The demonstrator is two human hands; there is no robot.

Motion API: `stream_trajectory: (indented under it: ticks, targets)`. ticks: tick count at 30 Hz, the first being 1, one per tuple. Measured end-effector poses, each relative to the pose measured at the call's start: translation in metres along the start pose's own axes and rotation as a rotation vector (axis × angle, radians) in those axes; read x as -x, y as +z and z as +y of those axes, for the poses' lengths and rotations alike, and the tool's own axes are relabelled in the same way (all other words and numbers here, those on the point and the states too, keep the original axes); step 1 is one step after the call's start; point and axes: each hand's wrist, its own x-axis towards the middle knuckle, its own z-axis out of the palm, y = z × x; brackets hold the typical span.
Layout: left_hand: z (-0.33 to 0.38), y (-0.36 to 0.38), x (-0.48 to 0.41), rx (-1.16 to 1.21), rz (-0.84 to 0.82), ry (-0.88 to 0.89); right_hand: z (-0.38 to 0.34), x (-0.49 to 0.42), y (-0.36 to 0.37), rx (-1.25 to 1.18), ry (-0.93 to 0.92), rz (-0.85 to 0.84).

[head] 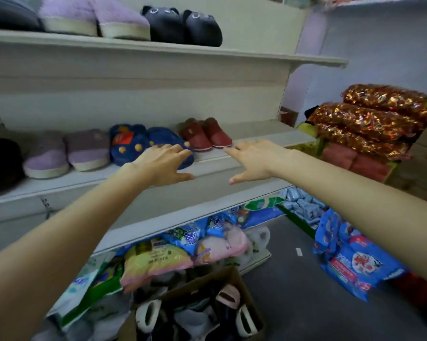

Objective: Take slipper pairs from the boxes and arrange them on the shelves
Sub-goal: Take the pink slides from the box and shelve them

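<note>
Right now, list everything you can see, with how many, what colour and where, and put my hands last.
upper lilac slippers: one pair, lilac, upper shelf, left
cat-face slippers: one pair, dark grey, upper shelf, right of them
lower lilac slippers: one pair, lilac, middle shelf, left
blue slippers: one pair, blue, middle shelf, centre
red slippers: one pair, red, middle shelf, right of blue
cardboard box: one, brown, floor, holding mixed slippers
foil bags: several, gold-red, stacked at right
packets: many, mostly blue, under the shelves and at right
left hand: open, over the blue slippers
right hand: open, by the red slippers
</note>
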Motion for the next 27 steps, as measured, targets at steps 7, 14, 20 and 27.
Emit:
stream_trajectory:
  ticks: [7, 14, 20, 27]
  targets:
    - [0.042, 0.077, 0.010, 0.187, -0.182, -0.204, 0.008, -0.038, 0.094, -0.094, -0.210, -0.097]
    - [0.091, 0.224, 0.088, 0.359, -0.464, -0.393, -0.063, -0.039, 0.253, -0.211, -0.427, -0.358]
    - [0.143, 0.328, 0.143, 0.476, -0.633, -0.502, -0.118, -0.027, 0.370, -0.404, -0.404, -0.530]
    - [0.205, 0.418, 0.226, 0.658, -0.779, -0.753, -0.201, 0.011, 0.478, -0.598, -0.401, -0.788]
